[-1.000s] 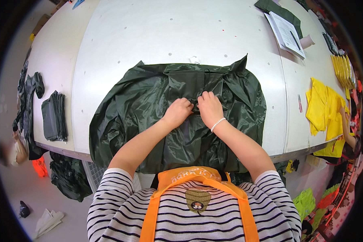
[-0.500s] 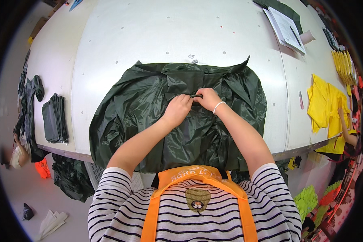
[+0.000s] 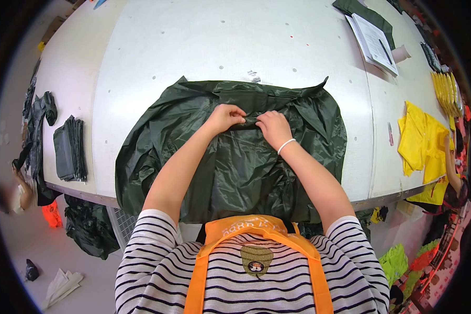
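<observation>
A dark green shiny garment (image 3: 230,172) lies spread over the near part of a white table (image 3: 204,47), its lower edge hanging over the front. My left hand (image 3: 226,116) and my right hand (image 3: 273,127) meet at the garment's middle near its upper end. Both pinch a bunched fold of the fabric (image 3: 250,121) between them. A white band circles my right wrist.
A stack of folded dark garments (image 3: 70,149) lies at the table's left end. Papers on a dark folder (image 3: 374,36) sit at the far right. Yellow garments (image 3: 421,144) lie on the right, where another person's arm (image 3: 450,162) reaches. Dark fabric (image 3: 89,225) hangs below the table.
Both hands have slid a little farther up the garment, staying together on the fold. The fabric around them has shifted slightly.
</observation>
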Available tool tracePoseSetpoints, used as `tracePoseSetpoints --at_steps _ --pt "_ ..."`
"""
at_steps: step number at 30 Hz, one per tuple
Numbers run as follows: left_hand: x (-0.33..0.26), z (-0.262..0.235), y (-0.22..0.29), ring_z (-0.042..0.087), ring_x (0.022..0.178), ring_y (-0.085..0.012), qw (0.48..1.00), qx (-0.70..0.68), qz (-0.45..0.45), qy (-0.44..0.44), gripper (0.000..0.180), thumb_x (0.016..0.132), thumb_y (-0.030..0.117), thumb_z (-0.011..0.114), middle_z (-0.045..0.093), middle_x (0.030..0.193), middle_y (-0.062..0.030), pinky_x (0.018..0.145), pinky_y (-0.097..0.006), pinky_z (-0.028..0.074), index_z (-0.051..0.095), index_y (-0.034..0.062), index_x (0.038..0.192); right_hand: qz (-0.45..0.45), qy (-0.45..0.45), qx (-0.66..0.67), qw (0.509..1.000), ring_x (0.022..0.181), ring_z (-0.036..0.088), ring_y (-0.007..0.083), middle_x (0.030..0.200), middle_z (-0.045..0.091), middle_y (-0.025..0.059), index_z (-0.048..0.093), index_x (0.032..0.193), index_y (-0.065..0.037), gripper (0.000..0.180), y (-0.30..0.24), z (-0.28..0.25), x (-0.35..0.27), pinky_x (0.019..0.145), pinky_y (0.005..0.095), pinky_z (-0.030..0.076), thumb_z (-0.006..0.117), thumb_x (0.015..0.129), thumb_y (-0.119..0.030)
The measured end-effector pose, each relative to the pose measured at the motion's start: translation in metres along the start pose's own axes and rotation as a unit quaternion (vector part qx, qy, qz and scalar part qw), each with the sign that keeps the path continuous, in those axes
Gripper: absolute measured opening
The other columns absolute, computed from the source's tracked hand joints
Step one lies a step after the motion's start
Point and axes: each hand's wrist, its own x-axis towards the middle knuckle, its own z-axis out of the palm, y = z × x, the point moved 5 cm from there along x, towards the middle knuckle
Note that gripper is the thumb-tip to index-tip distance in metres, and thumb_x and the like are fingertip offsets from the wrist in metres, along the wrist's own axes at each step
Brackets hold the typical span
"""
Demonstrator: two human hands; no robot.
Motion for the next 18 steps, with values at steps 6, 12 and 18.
tracePoseSetpoints --at_steps 6,12,18 --pt "-0.03 0.023 0.046 0.058 0.094 -0.027 0.877 0.355 0.268 0.183 0.016 0.074 0.013 0.07 0.061 0.091 -0.0091 0.08 -0.036 0.049 0.069 0.0054 0.089 0.204 -0.028 0.128 0.97 0.084 0.057 0.0316 0.083 0.061 0.0109 0.062 0.087 -0.006 0.018 0.025 -0.001 0.024 0.077 0.0406 0.046 0.066 0.081 -0.023" --pt "0.016 -0.011 0.002 0.064 0.084 -0.0312 0.985 0.134 0.106 0.02 0.024 0.074 0.01 0.069 0.068 0.092 -0.0143 0.075 -0.036 0.051 0.069 0.0027 0.097 -0.018 0.099 -0.089 0.991 0.095 0.051 0.027 0.091 0.056 0.0065 0.063 0.085 -0.006 0.014 -0.007 -0.009 0.013 0.08 0.038 0.045 0.068 0.078 -0.018" --pt "0.007 0.003 0.047 0.059 0.093 -0.0282 0.912 0.299 0.245 0.138 0.023 0.074 0.008 0.067 0.062 0.098 -0.0087 0.079 -0.039 0.049 0.067 0.0052 0.097 0.063 0.062 -0.018 0.996 0.092 0.055 0.0258 0.088 0.059 0.0072 0.066 0.085 -0.006 0.012 0.02 0.007 0.023 0.081 0.0365 0.045 0.065 0.08 -0.017"
